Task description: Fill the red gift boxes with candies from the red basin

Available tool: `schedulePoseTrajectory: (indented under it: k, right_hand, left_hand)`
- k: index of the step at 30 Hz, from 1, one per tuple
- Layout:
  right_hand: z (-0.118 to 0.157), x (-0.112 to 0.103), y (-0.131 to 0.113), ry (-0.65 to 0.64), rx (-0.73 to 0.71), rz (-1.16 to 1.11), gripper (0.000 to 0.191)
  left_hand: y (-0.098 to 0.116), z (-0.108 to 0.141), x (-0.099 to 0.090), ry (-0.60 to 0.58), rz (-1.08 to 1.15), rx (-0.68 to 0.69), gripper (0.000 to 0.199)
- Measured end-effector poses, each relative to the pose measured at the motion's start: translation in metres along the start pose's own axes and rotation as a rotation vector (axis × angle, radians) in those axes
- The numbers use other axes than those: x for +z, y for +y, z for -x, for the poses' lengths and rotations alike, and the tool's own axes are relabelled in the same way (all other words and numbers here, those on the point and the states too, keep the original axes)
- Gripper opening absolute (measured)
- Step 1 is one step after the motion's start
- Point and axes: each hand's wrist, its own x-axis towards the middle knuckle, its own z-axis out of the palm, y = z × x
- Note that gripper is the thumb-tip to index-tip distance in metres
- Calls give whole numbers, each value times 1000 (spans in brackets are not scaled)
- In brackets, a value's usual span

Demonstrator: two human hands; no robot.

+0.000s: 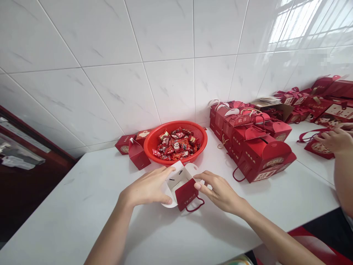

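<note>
A small red gift box [186, 194] with a white inside and a dark red cord handle [196, 206] stands on the table, its top flaps spread apart. No contents can be made out inside it. My left hand [149, 187] grips the box from the left, thumb on the near white flap and fingers at the far one. Between the thumb and forefinger of my right hand [217, 188] is the right-hand flap edge. Just behind the box sits a red plastic basket [148, 147] of wrapped candies [176, 144].
Two closed red boxes [139, 155] stand left of the basket. Many red gift boxes [242, 147] are stacked along the tiled wall on the right. At the far right, another person's hand [338, 140] touches a red box [320, 147]. The white table's [68, 206] left edge meets a dark cabinet.
</note>
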Motion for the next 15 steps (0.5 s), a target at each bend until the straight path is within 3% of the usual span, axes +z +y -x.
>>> schedulePoseTrajectory:
  k: [3,6,9,15]
  right_hand:
    - [-8,7,1,120,81,-29,57]
    - [-10,8,5,152,136,-91,51]
    - [-6,-1,11,50,98,-274,46]
    - [4,-16,31,-227,62,-431,79]
  left_hand:
    - [4,0,3,-103,58,22,93]
    - [8,1,6,-157,64,-1,93]
    - [8,1,8,-165,70,-20,87]
    - [-9,-8,8,-221,147,-28,94]
